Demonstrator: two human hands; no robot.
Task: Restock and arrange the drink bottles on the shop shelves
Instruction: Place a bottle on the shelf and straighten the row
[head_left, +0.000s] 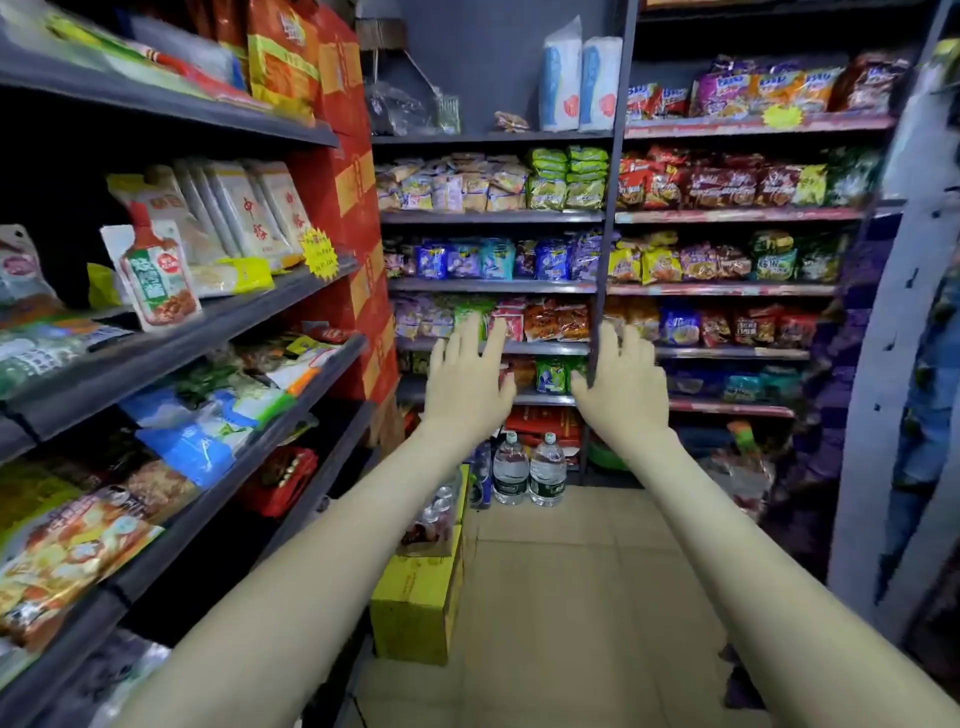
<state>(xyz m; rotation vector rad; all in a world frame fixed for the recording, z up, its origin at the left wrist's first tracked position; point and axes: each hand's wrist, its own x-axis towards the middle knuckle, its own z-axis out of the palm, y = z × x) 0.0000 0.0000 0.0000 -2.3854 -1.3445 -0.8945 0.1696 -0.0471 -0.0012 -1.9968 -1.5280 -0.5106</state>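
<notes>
Both my arms reach straight ahead down a narrow shop aisle. My left hand (467, 379) and my right hand (621, 382) are held out side by side with fingers straight, holding nothing. Far below them, two large clear water bottles (529, 470) stand upright on the floor at the foot of the back shelves, with a darker bottle (480, 480) at their left. An open yellow carton (421, 582) on the floor at the left holds several small bottles (436, 512) seen from above.
Grey shelves (218, 317) packed with snack and food bags line the left side. Back shelves (493, 286) hold noodle and snack packets. A stack of red boxes (358, 218) rises in the corner. Tan floor tiles (571, 597) run down the aisle; a pale pillar (883, 415) stands right.
</notes>
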